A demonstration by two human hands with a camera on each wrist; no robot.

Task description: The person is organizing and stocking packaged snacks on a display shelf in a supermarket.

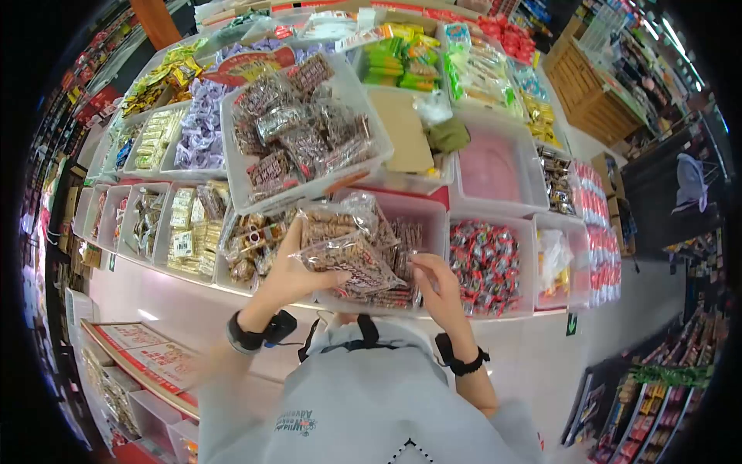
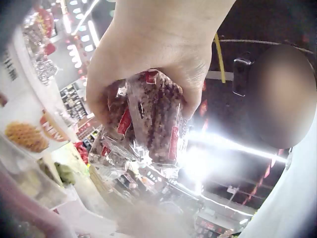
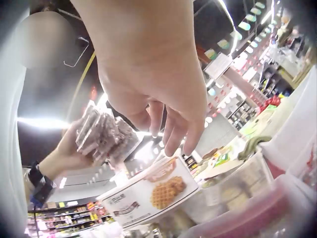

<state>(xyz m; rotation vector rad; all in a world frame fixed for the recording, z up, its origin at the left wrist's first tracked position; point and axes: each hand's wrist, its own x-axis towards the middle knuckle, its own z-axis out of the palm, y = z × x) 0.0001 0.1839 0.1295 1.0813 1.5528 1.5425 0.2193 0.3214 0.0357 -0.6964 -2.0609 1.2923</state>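
Observation:
My left hand [image 1: 287, 277] grips several clear-wrapped snack packs [image 1: 348, 261], thumb over the front and fingers behind. Brown, grainy bars with red labels [image 2: 157, 119] show through the wrap in the left wrist view. The bundle is over a plastic bin [image 1: 421, 206] with more wrapped bars [image 1: 406, 241] lying inside. Beside the bundle, at the right side of this bin, is my right hand [image 1: 439, 288]. Its fingers hang loosely bent with nothing between them in the right wrist view, above a white card with a waffle picture [image 3: 163, 193].
A large tub of wrapped dark bars [image 1: 305, 127] sits tilted on the bins behind. To the right stands a bin of red-and-dark wrapped sweets [image 1: 485, 259]; to the left, one of pale packs [image 1: 193, 232]. An open cardboard flap [image 1: 398, 127] lies behind, near a pink-bottomed bin [image 1: 488, 166].

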